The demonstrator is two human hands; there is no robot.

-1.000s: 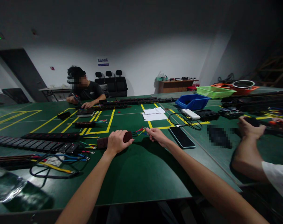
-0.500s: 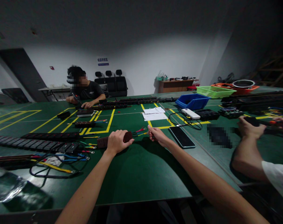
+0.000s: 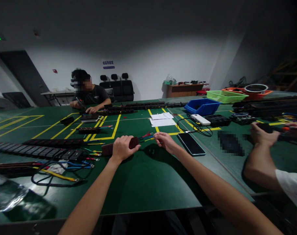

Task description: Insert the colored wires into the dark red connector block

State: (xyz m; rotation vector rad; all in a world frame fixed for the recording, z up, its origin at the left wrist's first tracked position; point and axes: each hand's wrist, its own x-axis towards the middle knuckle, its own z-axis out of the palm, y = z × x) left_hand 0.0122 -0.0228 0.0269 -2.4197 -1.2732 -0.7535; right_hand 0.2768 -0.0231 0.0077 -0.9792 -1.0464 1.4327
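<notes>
My left hand [image 3: 123,147] is wrapped over a dark brown strip-shaped block [image 3: 107,149] on the table, its end showing past my thumb. From that end run coloured wires [image 3: 146,138], red, blue, green and yellow, tipped with metal ring lugs. My right hand [image 3: 165,141] pinches at the tip of a wire among them, thumb and forefinger together; the blue one looks closest, and its lug is partly hidden by the fingertips. Just right of that hand lies a phone [image 3: 191,144], screen up.
Long black socket strips [image 3: 38,150] with lugged wires lie at left, near a clear plastic bottle [image 3: 6,192]. White papers [image 3: 162,121], a power bank [image 3: 200,119] with cable and a blue bin [image 3: 202,107] stand beyond. A co-worker's hand [image 3: 263,133] works at right; another person [image 3: 90,94] sits opposite.
My right hand has shifted slightly left and up along the wire ends, its fingertips going from the yellow wire's lug to near the blue one. My left hand keeps its hold.
</notes>
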